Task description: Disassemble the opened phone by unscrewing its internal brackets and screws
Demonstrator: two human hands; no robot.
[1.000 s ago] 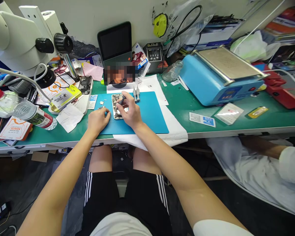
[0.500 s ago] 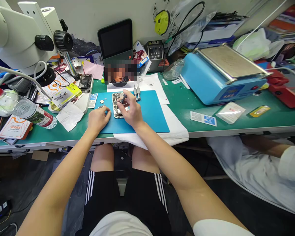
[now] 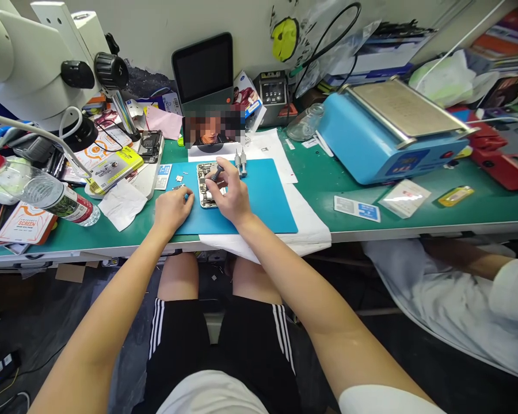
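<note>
An opened phone (image 3: 205, 198) lies on a blue mat (image 3: 267, 201), its inner parts bare. Over it, my right hand (image 3: 233, 198) is closed on a small dark screwdriver (image 3: 216, 173), tilted down toward the phone's inside; its tip is hard to make out. To the left of the phone my left hand (image 3: 172, 210) rests on the mat, fingers curled together. A bit of blue shows at its fingertips, too small to name. Small loose parts (image 3: 179, 179) lie just beyond that hand. Two grey screwdrivers (image 3: 240, 163) stand beyond my right hand.
At the left are a microscope (image 3: 38, 63), a water bottle (image 3: 64, 201), a crumpled tissue (image 3: 123, 204) and another opened phone (image 3: 150, 146). A propped phone screen (image 3: 211, 135) stands behind the mat. A blue heating machine (image 3: 362, 138) occupies the right, with a seated person's white sleeve (image 3: 515, 287) below.
Almost nothing differs. Both hands keep their places and grips, and the picture on the propped phone screen has shifted slightly.
</note>
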